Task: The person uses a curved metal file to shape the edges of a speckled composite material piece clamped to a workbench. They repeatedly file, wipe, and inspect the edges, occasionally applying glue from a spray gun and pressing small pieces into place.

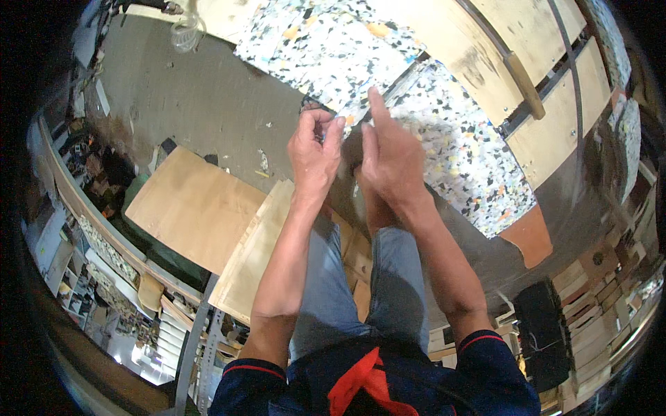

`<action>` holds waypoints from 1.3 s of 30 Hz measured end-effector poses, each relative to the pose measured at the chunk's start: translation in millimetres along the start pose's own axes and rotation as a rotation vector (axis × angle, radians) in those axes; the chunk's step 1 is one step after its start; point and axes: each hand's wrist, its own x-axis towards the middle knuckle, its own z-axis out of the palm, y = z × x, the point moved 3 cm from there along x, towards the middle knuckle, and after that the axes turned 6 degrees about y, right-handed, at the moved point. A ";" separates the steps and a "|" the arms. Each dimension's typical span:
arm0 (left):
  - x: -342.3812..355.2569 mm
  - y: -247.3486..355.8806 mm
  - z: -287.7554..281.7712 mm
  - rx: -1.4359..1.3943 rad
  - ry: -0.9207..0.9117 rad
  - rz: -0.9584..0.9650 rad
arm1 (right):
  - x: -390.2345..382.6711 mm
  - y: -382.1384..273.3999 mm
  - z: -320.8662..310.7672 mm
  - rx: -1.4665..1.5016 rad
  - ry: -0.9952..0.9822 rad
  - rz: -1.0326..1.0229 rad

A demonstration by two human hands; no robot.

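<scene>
Two pieces of speckled white foam lie side by side ahead of me, a left piece (pixel 326 52) and a right piece (pixel 461 139), with a narrow dark gap between them. At the near corner of the left piece, my left hand (pixel 313 152) is closed, its fingers curled toward the thumb. Whatever is between those fingers is too small to make out. My right hand (pixel 394 156) is by the gap, index finger stretched forward over the foam edge and thumb apart from it. I see nothing held in it. A brown flat piece (pixel 531 236) sticks out from under the right foam's near end.
Pale wooden boards (pixel 555 132) lie under and beyond the foam. On them rests a long thin metal tool with a wooden handle (pixel 524 87). A plywood panel (pixel 198 208) and a pale board (pixel 250 253) stand at my left. Stacked wood pieces (pixel 603 298) are at the right.
</scene>
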 end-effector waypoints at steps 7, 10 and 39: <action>-1.0 5.4 3.6 0.071 -0.057 -0.015 | 1.3 7.7 4.5 -0.060 -0.160 0.134; -2.4 1.9 5.3 -0.010 -0.073 -0.061 | 0.9 3.9 4.7 -0.046 -0.161 0.146; -60.6 79.5 -3.2 0.121 -0.102 0.416 | 8.6 7.6 -41.0 0.744 -0.015 0.743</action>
